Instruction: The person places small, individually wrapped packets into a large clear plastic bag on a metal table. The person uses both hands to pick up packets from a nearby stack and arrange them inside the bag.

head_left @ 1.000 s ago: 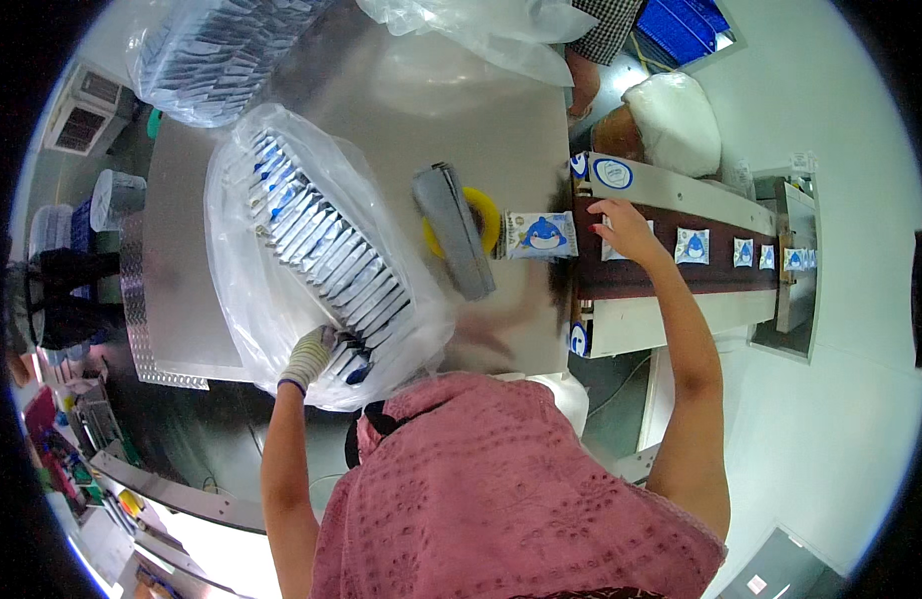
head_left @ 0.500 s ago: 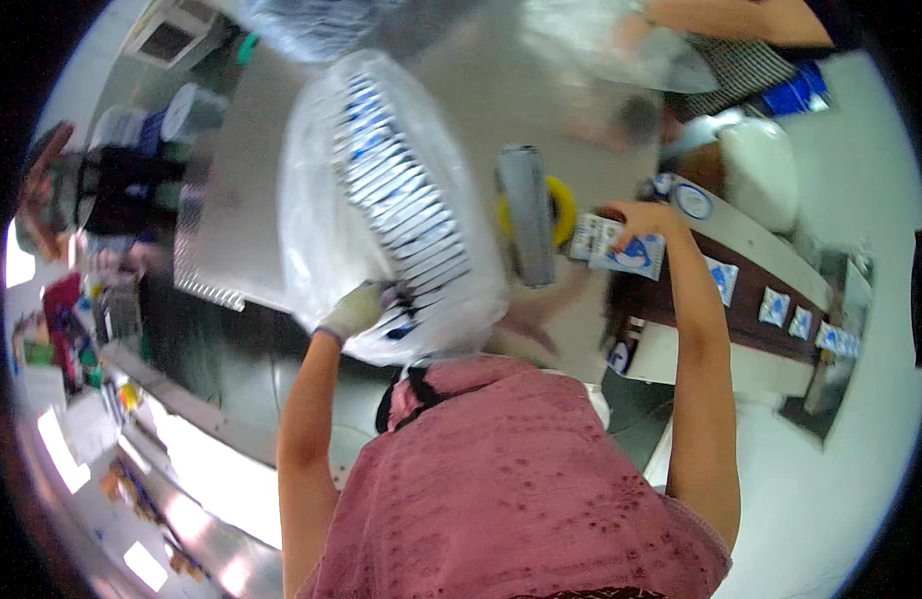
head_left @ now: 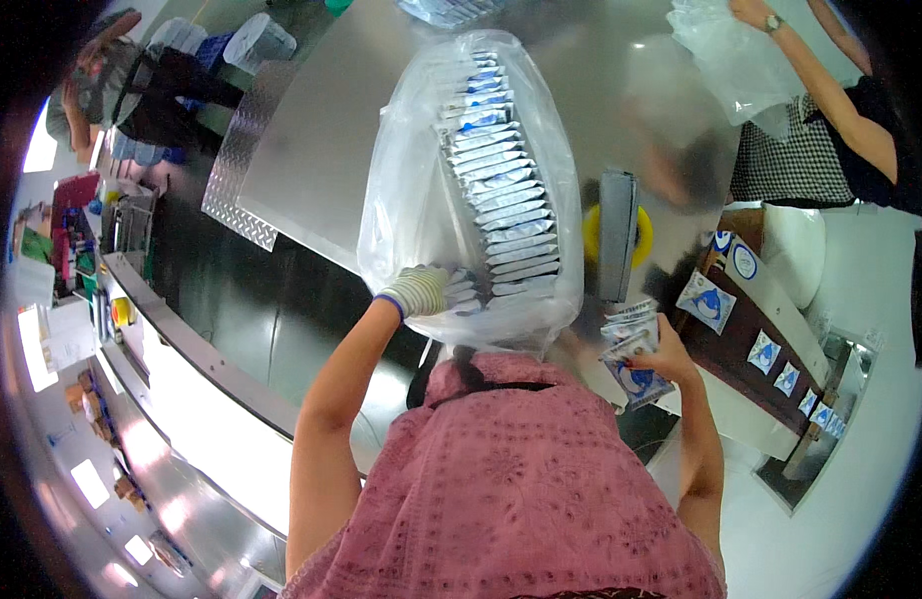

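Observation:
A large clear plastic bag (head_left: 396,200) lies on the metal table, with a long row of white-and-blue sachets (head_left: 506,190) standing on edge inside it. My left hand (head_left: 421,292), in a striped knit glove, reaches into the bag's near left side. Its fingers close on a few small sachets (head_left: 463,292) beside the near end of the row; the fingertips are partly hidden. To the right of the bag, my bare right hand (head_left: 671,357) grips a small stack of sachets (head_left: 631,344), held off the table's near right edge.
A conveyor (head_left: 740,319) on the right carries spaced sachets. Between it and the bag are a grey block (head_left: 618,235) and a yellow tape roll (head_left: 643,238). Across the table, a co-worker's hand (head_left: 752,14) holds clear bags (head_left: 730,60). Another filled bag (head_left: 451,8) lies at the far edge.
My right hand has come back from the conveyor toward the bag, carrying its sachets. My left hand stays at the bag's near left side. The whole view has shifted.

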`<state>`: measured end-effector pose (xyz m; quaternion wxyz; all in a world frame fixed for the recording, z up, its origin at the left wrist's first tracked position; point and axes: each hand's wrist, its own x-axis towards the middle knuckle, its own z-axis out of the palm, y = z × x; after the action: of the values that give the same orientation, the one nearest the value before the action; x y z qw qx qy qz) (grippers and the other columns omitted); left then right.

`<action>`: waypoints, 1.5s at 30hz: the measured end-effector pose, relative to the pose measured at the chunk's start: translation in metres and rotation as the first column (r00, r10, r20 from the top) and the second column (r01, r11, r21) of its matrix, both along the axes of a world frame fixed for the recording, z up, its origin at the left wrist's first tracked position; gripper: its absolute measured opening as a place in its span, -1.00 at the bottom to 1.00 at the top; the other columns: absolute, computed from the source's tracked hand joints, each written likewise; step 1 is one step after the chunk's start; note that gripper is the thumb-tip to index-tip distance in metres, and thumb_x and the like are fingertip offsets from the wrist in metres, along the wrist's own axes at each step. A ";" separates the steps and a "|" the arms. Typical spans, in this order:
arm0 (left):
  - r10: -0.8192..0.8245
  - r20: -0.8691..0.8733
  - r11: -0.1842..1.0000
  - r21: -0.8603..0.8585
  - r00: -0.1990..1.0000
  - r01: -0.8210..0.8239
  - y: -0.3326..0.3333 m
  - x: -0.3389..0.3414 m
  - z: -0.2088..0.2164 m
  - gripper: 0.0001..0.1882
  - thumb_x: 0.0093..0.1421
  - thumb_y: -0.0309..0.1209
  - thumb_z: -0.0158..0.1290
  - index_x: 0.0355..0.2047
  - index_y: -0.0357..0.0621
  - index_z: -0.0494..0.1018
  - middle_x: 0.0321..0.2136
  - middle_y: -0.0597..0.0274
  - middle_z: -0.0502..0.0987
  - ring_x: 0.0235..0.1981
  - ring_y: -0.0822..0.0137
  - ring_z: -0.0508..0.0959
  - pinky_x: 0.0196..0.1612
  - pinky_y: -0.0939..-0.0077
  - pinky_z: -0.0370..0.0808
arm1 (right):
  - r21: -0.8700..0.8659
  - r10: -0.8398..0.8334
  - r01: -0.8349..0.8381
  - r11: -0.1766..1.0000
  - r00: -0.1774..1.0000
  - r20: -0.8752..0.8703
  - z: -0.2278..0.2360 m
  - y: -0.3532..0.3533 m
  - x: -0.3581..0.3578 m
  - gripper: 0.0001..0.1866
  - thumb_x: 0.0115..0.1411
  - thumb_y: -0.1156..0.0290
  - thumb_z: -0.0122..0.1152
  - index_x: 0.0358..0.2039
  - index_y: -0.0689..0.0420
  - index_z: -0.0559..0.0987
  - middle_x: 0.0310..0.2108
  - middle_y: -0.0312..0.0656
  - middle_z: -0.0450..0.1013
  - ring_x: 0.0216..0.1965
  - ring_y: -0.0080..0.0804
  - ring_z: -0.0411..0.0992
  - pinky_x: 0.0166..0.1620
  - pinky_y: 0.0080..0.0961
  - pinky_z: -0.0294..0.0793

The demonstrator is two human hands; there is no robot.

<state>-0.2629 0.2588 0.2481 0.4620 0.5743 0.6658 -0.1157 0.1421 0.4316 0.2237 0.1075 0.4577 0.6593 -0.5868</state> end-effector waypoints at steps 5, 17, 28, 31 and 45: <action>0.021 -0.014 0.995 -0.100 1.000 -0.022 -0.001 -0.007 -0.009 -0.38 0.05 -0.19 0.05 0.16 0.06 0.23 0.00 -0.09 0.39 0.03 -0.05 0.39 0.08 0.18 0.34 | 0.069 0.114 -0.092 0.993 0.842 -0.528 0.027 0.008 -0.139 0.23 -0.46 0.15 0.56 0.24 0.25 0.08 0.15 0.01 0.23 0.19 -0.19 0.20 0.23 -0.38 0.11; 0.163 -0.490 0.984 0.019 0.857 -0.176 -0.068 -0.049 -0.036 -0.59 0.15 -0.10 -0.12 -0.27 -0.18 0.50 -0.24 -0.08 0.53 -0.20 0.01 0.53 -0.12 0.10 0.44 | 0.762 0.862 -0.593 0.261 0.498 0.092 -0.065 -0.099 -0.338 -0.28 -0.24 0.19 0.40 -0.08 0.22 0.31 -0.11 -0.01 0.37 0.00 -0.07 0.30 0.08 -0.21 0.22; 0.443 -0.017 0.873 0.235 0.896 -0.427 0.007 -0.044 -0.089 -0.57 0.28 -0.13 -0.27 -0.15 -0.20 0.43 -0.18 -0.15 0.49 -0.12 -0.12 0.46 -0.03 0.11 0.35 | 0.669 0.925 -0.741 0.051 0.288 0.249 -0.014 -0.076 -0.315 -0.46 -0.01 0.09 0.26 -0.12 0.22 0.49 -0.10 -0.01 0.40 0.04 -0.10 0.28 0.13 -0.03 0.13; 0.420 0.036 0.875 0.247 0.907 -0.416 -0.005 -0.049 -0.105 -0.53 0.31 -0.10 -0.32 -0.09 -0.17 0.42 -0.19 -0.11 0.50 -0.11 -0.09 0.46 0.01 0.14 0.33 | 0.657 0.623 -0.295 0.694 0.704 -0.341 0.001 -0.037 -0.268 -0.63 0.00 0.28 0.28 -0.17 0.13 0.51 -0.14 -0.05 0.44 0.01 -0.11 0.33 0.11 -0.24 0.25; 0.265 -0.117 0.945 0.229 0.957 -0.234 0.030 -0.052 -0.072 -0.56 0.30 -0.12 -0.28 -0.04 -0.09 0.42 -0.13 -0.13 0.48 -0.08 -0.10 0.45 0.02 0.16 0.35 | 0.368 -0.118 0.105 0.924 0.993 0.012 -0.014 -0.112 -0.097 -0.72 0.11 0.28 0.12 -0.33 0.27 0.51 -0.38 0.03 0.48 -0.33 -0.14 0.46 -0.26 -0.37 0.41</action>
<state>-0.3150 0.2888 0.1763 0.3591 0.5211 0.7739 -0.0261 0.0455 0.3196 0.2092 -0.0020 0.5164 0.7281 -0.4508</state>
